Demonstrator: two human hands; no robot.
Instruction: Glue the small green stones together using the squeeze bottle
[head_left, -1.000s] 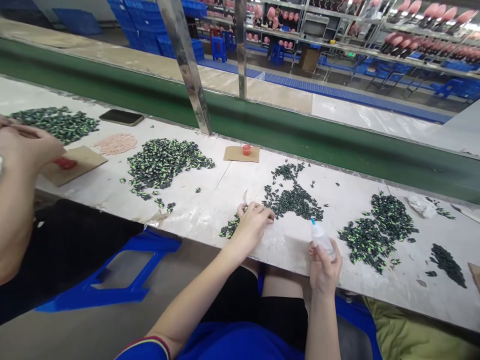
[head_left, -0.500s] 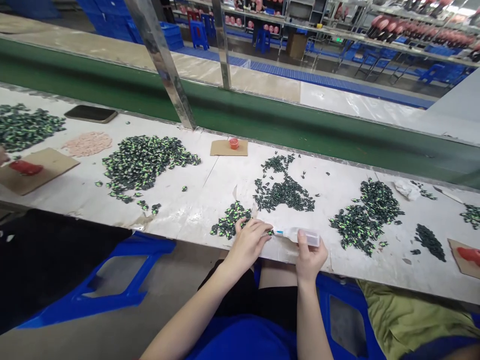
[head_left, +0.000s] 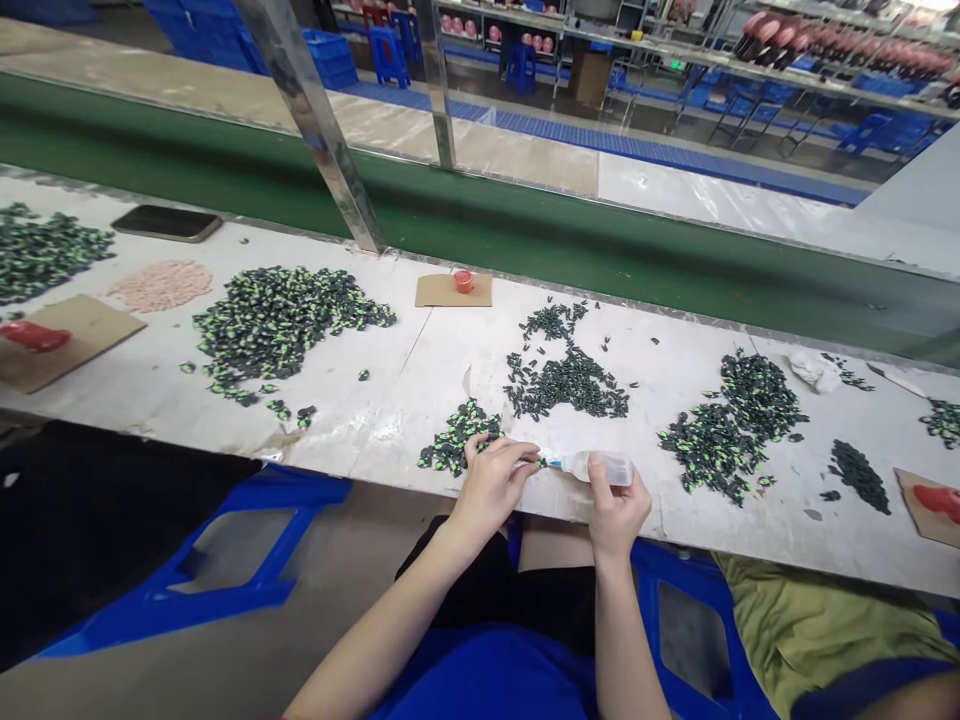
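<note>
My right hand (head_left: pixel 616 508) is closed around a translucent squeeze bottle (head_left: pixel 606 467) lying almost level, its thin blue tip pointing left. My left hand (head_left: pixel 496 482) pinches a small dark green-and-black piece (head_left: pixel 541 462) between its fingertips, right at the bottle's tip; whether tip and piece touch is too small to tell. Under and beside the left fingers lies a small heap of black pieces with bright green marks (head_left: pixel 455 437). Beyond both hands is a spread of small plain dark pieces (head_left: pixel 574 385).
A red cup (head_left: pixel 463 281) stands on cardboard (head_left: pixel 433 291) at the back. Large heaps of green-marked pieces (head_left: pixel 277 325) lie left and more (head_left: pixel 705 450) right. A phone (head_left: pixel 166 222) lies back left. A metal post (head_left: pixel 330 140) rises at the table's far edge. Blue stools flank me.
The view has shifted slightly. Both hands keep nearly the same pose, with the bottle tip still at the small piece. The co-worker's fingers at the far left edge have left view.
</note>
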